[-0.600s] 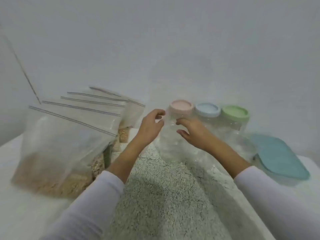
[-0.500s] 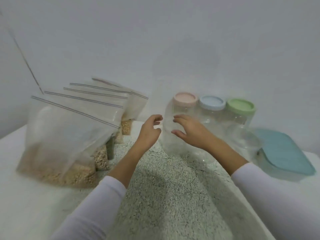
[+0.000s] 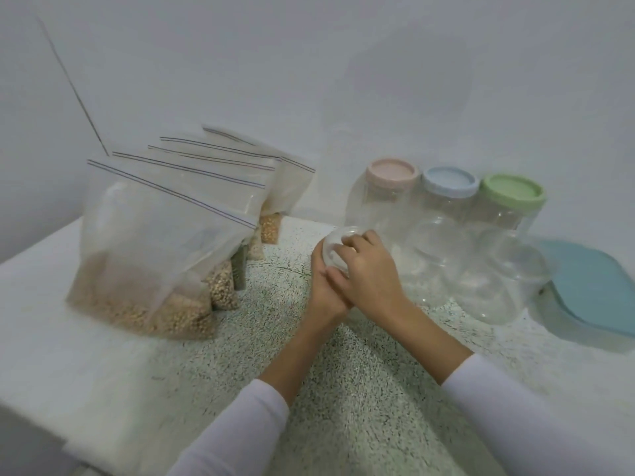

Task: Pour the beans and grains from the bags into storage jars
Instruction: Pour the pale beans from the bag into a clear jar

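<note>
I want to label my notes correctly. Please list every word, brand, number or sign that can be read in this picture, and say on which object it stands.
None can be read.
zip bags: only thin dark seal lines, no print.
pink lid, blue lid, green lid: plain.
clear jar in both hands: no label visible.

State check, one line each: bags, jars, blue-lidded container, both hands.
zip bags: sealed, upright, still holding beans and grains
pink-lidded jar: lid on, empty
blue-lidded jar: lid on, empty
green-lidded jar: lid on, empty
clear-lidded jar: held in both hands, lid on
teal container: lid on
left hand: grips the jar's side
right hand: grips its clear lid
</note>
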Tool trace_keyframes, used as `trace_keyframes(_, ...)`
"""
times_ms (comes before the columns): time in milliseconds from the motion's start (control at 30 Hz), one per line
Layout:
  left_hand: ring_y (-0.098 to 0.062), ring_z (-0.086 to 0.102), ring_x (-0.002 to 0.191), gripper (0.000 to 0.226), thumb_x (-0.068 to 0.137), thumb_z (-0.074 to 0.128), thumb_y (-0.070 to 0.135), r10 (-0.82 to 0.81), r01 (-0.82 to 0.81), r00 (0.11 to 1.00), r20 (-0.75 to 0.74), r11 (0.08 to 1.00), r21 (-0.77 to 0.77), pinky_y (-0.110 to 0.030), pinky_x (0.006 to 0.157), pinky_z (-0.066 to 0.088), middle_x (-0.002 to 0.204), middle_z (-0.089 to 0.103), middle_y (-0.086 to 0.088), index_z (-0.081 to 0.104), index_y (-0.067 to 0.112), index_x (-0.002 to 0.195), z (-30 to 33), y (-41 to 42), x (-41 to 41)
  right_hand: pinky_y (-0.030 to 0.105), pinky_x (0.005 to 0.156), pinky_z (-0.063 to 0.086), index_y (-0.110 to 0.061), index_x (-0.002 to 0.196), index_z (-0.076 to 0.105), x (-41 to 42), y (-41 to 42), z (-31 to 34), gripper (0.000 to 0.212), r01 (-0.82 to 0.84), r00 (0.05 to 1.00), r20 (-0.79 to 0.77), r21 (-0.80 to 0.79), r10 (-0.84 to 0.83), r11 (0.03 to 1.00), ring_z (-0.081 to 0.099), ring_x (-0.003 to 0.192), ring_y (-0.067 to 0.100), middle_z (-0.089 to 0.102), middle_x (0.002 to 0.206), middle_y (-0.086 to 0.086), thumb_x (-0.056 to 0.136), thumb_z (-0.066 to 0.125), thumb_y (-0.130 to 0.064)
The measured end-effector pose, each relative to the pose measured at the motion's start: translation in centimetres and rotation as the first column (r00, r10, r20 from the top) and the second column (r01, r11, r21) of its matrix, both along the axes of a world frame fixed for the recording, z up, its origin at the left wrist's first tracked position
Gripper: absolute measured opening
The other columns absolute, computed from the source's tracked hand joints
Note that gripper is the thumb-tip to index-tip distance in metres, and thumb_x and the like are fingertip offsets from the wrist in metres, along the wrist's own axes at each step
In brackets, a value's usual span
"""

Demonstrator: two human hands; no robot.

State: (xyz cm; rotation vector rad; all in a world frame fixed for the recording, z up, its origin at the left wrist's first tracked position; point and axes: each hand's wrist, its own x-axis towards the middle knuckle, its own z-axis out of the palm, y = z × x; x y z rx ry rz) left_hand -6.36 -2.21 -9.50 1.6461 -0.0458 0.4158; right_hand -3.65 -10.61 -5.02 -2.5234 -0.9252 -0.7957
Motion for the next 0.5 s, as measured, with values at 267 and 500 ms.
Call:
trace_keyframes(267,0.001,0.052,0.117,0.098,0.069,0.062,0.076,0.068,-0.035,0.995,-0.07,0.917,0.397,-0.004,0.089,0.041,0.132,0.052,0.0,0.039,0.013,0.14,-2.4,1.5,-2.7,0.047,0.106,0.03,-0.013,0.139,0.039,-4.5,0.9,1.1,0.095,0.25,0.882,-0.38,-0.121,-0.277,0.961,0.031,0.134,0.03,0.036,0.147,0.01,0.072,0.039,-0.08)
trace_keyframes(500,-0.007,0.057,0.111,0.091,0.061,0.081,0.052,-0.028,0.065,0.977,-0.211,0.983,0.173,-0.017,0.087,0.051,0.124,0.057,0.003,0.039,0.019,0.134,-1.4,1.8,-4.2,0.039,0.092,0.04,-0.017,0.134,0.043,-5.8,1.6,0.9,0.075,0.302,0.904,-0.319,0.009,-0.283,0.953,0.042,0.118,0.024,0.049,0.129,0.006,0.077,0.053,-0.063)
